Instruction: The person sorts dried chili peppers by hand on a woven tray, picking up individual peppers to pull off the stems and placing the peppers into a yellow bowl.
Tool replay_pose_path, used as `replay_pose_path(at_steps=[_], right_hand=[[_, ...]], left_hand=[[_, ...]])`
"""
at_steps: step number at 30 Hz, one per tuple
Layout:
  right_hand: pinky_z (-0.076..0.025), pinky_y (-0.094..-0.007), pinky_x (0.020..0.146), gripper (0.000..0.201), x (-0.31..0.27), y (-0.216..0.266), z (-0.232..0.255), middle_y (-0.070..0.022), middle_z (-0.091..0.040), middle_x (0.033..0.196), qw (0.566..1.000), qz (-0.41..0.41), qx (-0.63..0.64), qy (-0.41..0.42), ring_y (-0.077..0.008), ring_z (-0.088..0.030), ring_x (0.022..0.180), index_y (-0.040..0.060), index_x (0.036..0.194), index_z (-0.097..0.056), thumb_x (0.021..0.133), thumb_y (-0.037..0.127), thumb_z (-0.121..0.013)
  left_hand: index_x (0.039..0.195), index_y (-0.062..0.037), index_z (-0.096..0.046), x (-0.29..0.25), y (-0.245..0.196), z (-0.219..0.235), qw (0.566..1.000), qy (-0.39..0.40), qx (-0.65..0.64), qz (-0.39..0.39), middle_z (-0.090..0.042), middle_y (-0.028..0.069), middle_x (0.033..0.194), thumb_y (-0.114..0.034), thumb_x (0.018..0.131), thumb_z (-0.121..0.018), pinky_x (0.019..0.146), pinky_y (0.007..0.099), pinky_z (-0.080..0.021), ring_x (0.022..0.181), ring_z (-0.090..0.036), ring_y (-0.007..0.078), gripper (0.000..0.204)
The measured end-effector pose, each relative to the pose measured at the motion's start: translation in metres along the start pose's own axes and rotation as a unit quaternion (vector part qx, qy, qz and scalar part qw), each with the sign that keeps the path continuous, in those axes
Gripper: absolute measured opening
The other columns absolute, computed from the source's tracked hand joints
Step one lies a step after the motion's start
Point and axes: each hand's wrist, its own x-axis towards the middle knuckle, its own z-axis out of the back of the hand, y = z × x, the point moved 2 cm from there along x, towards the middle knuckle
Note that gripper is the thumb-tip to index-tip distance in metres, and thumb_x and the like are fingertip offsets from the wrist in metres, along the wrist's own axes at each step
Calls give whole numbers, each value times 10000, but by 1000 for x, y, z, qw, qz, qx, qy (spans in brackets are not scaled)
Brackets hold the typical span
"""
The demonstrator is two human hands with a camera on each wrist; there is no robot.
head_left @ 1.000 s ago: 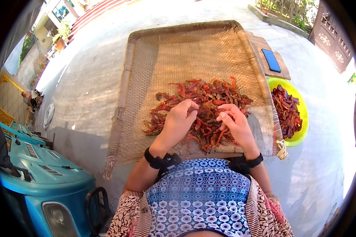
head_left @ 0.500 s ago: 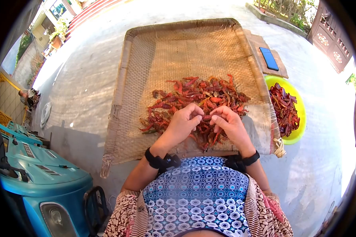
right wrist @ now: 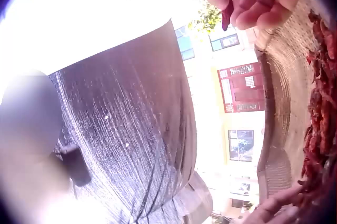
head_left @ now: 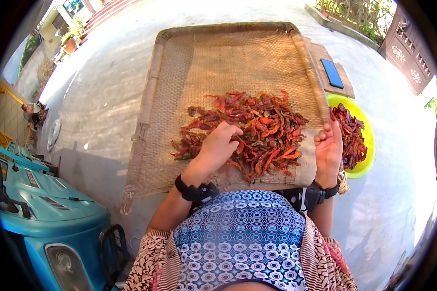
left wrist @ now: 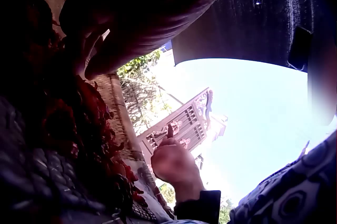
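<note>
Sunlight is flooding the ground (head_left: pixel 107 87) beyond the far edge of the tray (head_left: pixel 238 58); shadow is falling beside its near left corner. Lens distortion is bowing the head view, black rimming it. In the left wrist view, chillies (left wrist: pixel 97 108) are sinking into gloom; in the right, sky (right wrist: pixel 79 18) is blazing white.

Over the near edge of the tray (head_left: pixel 247 58), the head view looks down; close in and tilted, the left wrist's faces the gate (left wrist: pixel 179 126), the right's a house (right wrist: pixel 237 121); all share the peppers (head_left: pixel 267 130).
</note>
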Motion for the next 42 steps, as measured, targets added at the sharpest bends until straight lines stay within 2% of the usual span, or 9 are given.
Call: replay_pose_path(at_steps=[3, 8, 14, 20, 23, 28, 34, 37, 42], right_hand=[[-419, -251, 642, 303, 8, 12, 17, 9, -618, 869, 993, -26, 95, -70, -85, -496, 692, 57, 1172, -588, 978, 289, -567], [-445, -231, 629, 238, -14, -12, -2, -7, -630, 860, 989, -72, -112, 62, -83, -534, 675, 58, 1151, -589, 982, 224, -559], [-451, -193, 625, 171, -35, -49, -37, -5, -624, 861, 912, -113, -323, 228, -52, -555, 668, 49, 1114, -579, 976, 150, -569], [-448, -206, 618, 200, -47, -53, -47, 7, -612, 859, 870, -122, -391, 274, -51, -536, 678, 27, 1123, -576, 958, 136, -603], [-450, -215, 614, 205, -53, -50, -57, 13, -604, 841, 849, -105, -434, 283, -53, -531, 683, 23, 1114, -592, 950, 143, -618], [-451, -217, 600, 171, -55, -54, -60, 12, -595, 804, 823, -100, -467, 309, -52, -526, 669, 18, 1052, -612, 946, 151, -627], [-436, -199, 566, 147, -44, -48, -44, 0, -598, 784, 885, -100, -376, 256, -49, -533, 630, 25, 1007, -588, 966, 166, -601], [-421, -192, 553, 147, -24, -25, -28, -5, -606, 789, 938, -32, -324, 117, -57, -529, 611, 47, 1017, -588, 975, 187, -592], [-443, -233, 624, 193, 22, 16, 36, -6, -644, 871, 999, 23, 7, -30, -85, -527, 692, 83, 1052, -610, 956, 249, -624]], left_hand=[[1072, -58, -637, -3, -1, -6, 999, 18, 35, 0, -534, 86, 1008, -82, 869, -637, 775, 336, -503, 864, -591, 235, 205], [1007, -69, -641, -1, -5, -3, 999, -17, 52, -4, -520, 72, 1051, -90, 863, -651, 761, 351, -506, 846, -600, 253, 146], [935, -60, -625, -6, -9, -5, 994, 15, 102, -41, -531, 65, 1018, -62, 864, -638, 747, 377, -510, 865, -614, 262, 72], [963, -49, -629, -4, -15, 6, 996, -26, 20, -79, -551, 68, 958, -46, 883, -619, 709, 336, -502, 807, -604, 208, 80], [953, -28, -622, -3, -19, 4, 992, 31, -115, -39, -548, 55, 915, -38, 905, -598, 680, 304, -493, 775, -587, 152, 54], [968, -10, -619, -2, -17, 0, 990, 54, -126, -44, -542, 44, 923, -40, 912, -596, 666, 290, -489, 763, -577, 124, 67], [1082, -31, -607, 0, -17, -1, 998, 1, -54, -37, -533, 67, 996, -88, 913, -605, 694, 326, -490, 778, -596, 157, 179], [1124, -54, -597, 5, -22, 2, 999, -3, -7, -42, -527, 80, 1004, -104, 911, -600, 708, 347, -490, 787, -605, 187, 218], [1150, -95, -603, 25, -20, -7, 992, -11, 81, -99, -527, 94, 1022, -95, 891, -601, 731, 379, -505, 828, -612, 246, 259]])
